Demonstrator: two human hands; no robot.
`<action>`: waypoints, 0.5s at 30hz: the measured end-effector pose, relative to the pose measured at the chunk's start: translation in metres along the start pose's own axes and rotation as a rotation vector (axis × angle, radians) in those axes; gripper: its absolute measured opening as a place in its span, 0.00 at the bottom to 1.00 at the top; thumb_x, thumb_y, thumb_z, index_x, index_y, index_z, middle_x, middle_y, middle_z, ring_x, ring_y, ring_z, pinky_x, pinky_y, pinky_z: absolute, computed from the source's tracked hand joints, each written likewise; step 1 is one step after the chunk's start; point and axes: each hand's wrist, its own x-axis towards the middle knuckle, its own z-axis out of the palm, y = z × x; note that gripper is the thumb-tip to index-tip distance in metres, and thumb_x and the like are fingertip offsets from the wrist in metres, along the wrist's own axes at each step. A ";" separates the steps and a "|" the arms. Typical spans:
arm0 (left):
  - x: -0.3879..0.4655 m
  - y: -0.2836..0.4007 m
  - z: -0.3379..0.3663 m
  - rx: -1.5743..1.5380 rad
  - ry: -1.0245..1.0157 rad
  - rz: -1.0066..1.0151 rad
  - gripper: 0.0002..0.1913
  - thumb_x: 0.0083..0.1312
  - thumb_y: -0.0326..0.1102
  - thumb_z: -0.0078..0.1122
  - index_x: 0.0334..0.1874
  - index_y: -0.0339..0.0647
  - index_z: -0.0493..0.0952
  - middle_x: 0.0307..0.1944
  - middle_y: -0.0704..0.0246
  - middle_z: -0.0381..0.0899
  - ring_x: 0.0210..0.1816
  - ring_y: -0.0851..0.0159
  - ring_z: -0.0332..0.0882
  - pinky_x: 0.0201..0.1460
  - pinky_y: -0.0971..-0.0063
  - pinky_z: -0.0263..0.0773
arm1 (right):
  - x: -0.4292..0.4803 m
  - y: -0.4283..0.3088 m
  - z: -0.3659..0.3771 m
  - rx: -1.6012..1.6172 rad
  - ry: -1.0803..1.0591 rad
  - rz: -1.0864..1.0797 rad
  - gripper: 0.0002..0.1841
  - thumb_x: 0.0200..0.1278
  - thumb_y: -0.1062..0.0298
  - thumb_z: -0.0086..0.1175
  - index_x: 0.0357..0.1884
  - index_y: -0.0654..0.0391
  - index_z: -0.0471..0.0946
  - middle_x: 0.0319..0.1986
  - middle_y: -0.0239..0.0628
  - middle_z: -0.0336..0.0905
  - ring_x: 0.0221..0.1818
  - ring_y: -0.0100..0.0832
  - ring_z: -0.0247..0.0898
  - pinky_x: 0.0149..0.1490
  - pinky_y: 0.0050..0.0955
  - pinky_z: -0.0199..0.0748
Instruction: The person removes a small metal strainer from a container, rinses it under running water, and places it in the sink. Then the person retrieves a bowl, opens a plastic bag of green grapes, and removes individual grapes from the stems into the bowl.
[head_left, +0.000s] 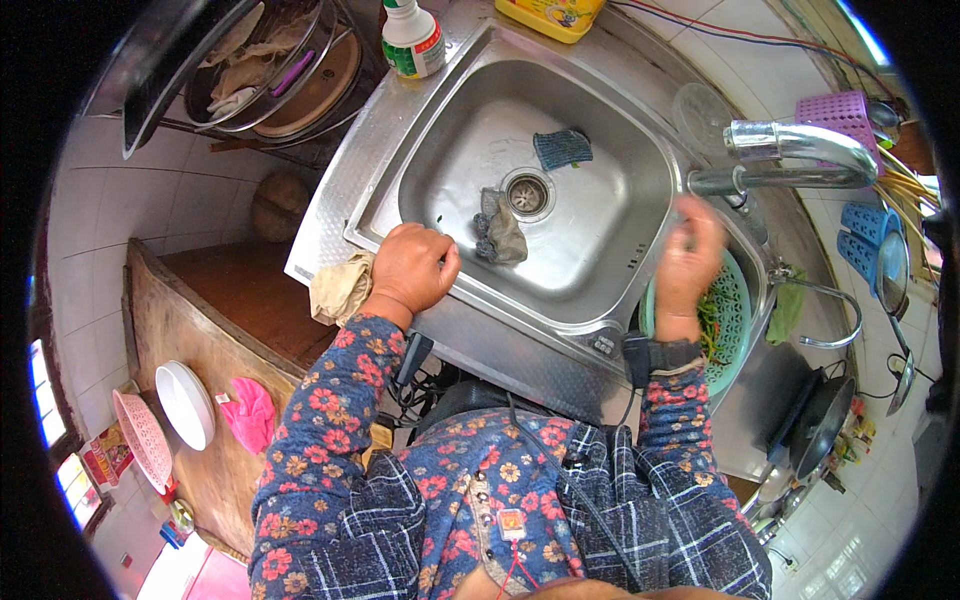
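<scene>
My left hand (417, 268) rests curled on the near left rim of the stainless steel sink (480, 289), beside a crumpled beige cloth (341, 289). Its fingers are bent under, and whether they hold anything is hidden. My right hand (691, 251), blurred, is raised over the sink's right rim, next to the faucet and above a green plastic basket (739, 330) of green and red vegetables, perhaps chili peppers. What its fingers do is unclear. In the basin, a blue scrubbing pad (562, 149) lies beyond the drain (527, 193), and a wet grayish cloth (504, 229) lies just on its near side.
A chrome faucet (795, 178) stands at the right; a thin curved tap (832, 341) is nearer. A white and green bottle (412, 41) and a yellow container (551, 16) stand behind the sink. At left, a wooden table (225, 480) holds white bowls (184, 405) and a pink cloth (250, 415).
</scene>
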 end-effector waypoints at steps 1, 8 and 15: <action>0.000 0.000 0.000 -0.002 -0.005 -0.004 0.13 0.63 0.39 0.58 0.22 0.43 0.80 0.24 0.63 0.81 0.32 0.52 0.79 0.44 0.57 0.74 | -0.008 -0.006 0.021 0.216 -0.235 0.028 0.20 0.62 0.79 0.54 0.56 0.58 0.81 0.61 0.41 0.80 0.67 0.51 0.70 0.70 0.44 0.67; 0.000 0.001 -0.002 -0.022 -0.029 -0.033 0.12 0.64 0.39 0.59 0.24 0.43 0.81 0.27 0.62 0.82 0.35 0.50 0.80 0.46 0.56 0.74 | -0.043 -0.021 0.167 0.075 -1.270 -0.423 0.31 0.65 0.70 0.59 0.72 0.43 0.73 0.78 0.46 0.55 0.74 0.50 0.62 0.74 0.41 0.66; 0.000 0.000 -0.001 -0.005 -0.021 -0.021 0.11 0.64 0.39 0.60 0.25 0.43 0.81 0.27 0.62 0.82 0.35 0.51 0.80 0.49 0.57 0.75 | -0.036 -0.054 0.232 0.082 -1.235 -0.674 0.30 0.68 0.70 0.51 0.73 0.40 0.71 0.79 0.40 0.54 0.78 0.45 0.57 0.74 0.41 0.67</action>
